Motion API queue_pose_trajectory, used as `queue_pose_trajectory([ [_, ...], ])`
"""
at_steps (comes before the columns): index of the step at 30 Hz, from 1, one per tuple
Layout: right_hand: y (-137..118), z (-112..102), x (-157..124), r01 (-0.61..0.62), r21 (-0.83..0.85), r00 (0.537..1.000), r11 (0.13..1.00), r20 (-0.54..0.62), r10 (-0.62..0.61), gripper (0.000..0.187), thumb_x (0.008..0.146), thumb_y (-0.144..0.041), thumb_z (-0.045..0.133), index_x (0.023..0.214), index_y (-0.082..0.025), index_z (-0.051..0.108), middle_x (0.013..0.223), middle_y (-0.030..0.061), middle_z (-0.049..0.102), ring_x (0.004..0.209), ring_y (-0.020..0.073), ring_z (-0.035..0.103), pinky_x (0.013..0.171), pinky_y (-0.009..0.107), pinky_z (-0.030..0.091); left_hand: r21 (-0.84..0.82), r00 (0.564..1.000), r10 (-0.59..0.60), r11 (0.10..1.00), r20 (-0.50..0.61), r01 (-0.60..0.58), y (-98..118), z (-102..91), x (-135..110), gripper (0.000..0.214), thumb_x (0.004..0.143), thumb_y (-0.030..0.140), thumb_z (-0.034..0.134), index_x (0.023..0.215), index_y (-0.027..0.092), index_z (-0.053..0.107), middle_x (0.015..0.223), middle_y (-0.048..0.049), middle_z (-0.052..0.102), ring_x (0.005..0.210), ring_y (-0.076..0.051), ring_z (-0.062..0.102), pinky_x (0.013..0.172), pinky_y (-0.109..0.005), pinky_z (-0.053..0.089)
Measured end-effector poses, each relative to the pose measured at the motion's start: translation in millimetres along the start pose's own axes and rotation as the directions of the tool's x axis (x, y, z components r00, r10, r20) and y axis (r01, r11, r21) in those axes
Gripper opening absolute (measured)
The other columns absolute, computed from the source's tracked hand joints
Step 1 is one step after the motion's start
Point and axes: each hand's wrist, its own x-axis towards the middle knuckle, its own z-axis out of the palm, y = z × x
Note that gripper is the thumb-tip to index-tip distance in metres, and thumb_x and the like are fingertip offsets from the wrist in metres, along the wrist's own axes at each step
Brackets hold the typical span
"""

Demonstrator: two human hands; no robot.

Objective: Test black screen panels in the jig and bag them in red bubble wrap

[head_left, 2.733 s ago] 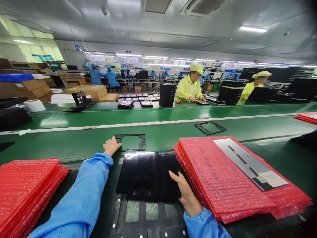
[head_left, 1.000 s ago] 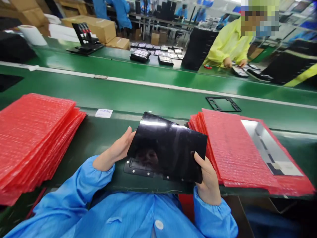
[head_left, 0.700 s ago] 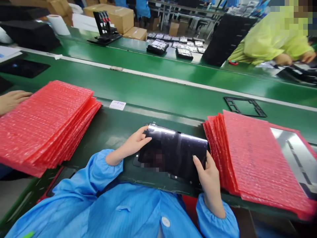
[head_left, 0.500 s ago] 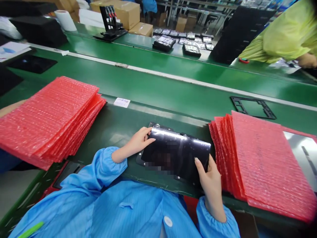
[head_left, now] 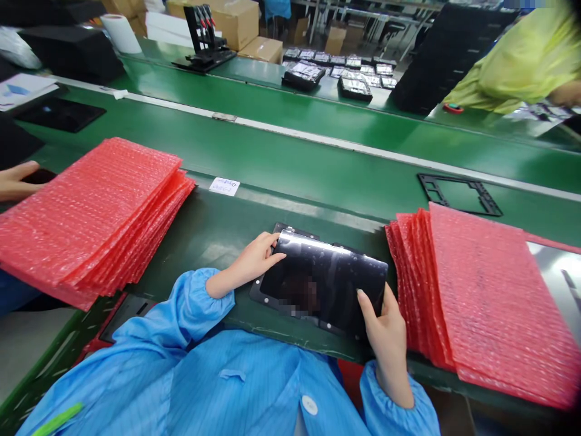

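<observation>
Left hand (head_left: 252, 263) angled inward from a blue cuff (head_left: 213, 284), right hand (head_left: 385, 333) upright, both curled

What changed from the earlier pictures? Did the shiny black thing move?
Yes! The glossy black rectangular panel went from tilted up in the air to lying lower and flatter on the black metal fixture. The left hand and right hand kept holding its edges. The red bubble-wrap stacks stayed put.
</observation>
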Motion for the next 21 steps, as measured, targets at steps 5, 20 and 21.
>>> queue_pose_trajectory([
  [5, 3, -3, 1, 0.011, -0.122, 1.000, 0.992, 0.006, -0.010, 0.074, 0.087, -0.056, 0.059, 0.148, -0.018, 0.042, 0.134, 0.0123, 0.063, 0.123, 0.0275, 0.060, 0.108, 0.042, 0.043, 0.431, 0.999, 0.046, 0.902, -0.016, -0.035, 6, 6.6, -12, 0.050, 0.096, 0.040, 0.048, 0.139, 0.014, 0.046, 0.115, -0.0109, 0.058, 0.092, -0.022, 0.063, 0.072, -0.032, 0.052],
  [20, -1, -13, 13, 0.020, -0.420, 0.989, 0.907, 0.140, 0.043, 0.071, 0.091, -0.061, 0.047, 0.148, -0.019, 0.041, 0.092, 0.0085, 0.076, 0.066, 0.0232, 0.070, 0.063, 0.032, 0.052, 0.688, 0.994, 0.110, 0.722, -0.020, -0.066, 5, 18.3, -22, 0.046, 0.101, 0.040, 0.037, 0.136, 0.015, 0.052, 0.108, -0.0098, 0.063, 0.094, -0.021, 0.064, 0.063, -0.027, 0.050],
  [21, -2, -14, 14, 0.027, -0.500, 0.986, 0.866, 0.158, 0.060, 0.073, 0.092, -0.063, 0.045, 0.149, -0.017, 0.040, 0.077, 0.0065, 0.074, 0.057, 0.0235, 0.068, 0.056, 0.032, 0.050, 0.700, 0.994, 0.105, 0.711, -0.012, -0.066, 6, 17.8, -22, 0.045, 0.101, 0.039, 0.037, 0.136, 0.015, 0.053, 0.109, -0.0097, 0.063, 0.094, -0.021, 0.064, 0.062, -0.027, 0.049],
])
